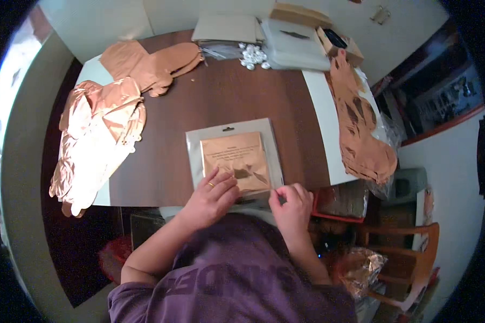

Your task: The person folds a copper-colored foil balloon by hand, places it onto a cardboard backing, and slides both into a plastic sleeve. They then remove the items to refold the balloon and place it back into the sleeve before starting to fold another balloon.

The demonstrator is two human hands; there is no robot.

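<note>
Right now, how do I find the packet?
Start at the brown tabletop, middle of its near edge. The packet lies there, partly under the left hand. Unlike the curvy copper-coloured shapes, it's squarish, with printed lines and a pale border.

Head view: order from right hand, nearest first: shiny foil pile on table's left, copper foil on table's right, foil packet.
From the right hand:
1. Foil packet: at its fingertips, table front.
2. Copper foil: table's right side.
3. Shiny foil pile: table's left side.
</note>
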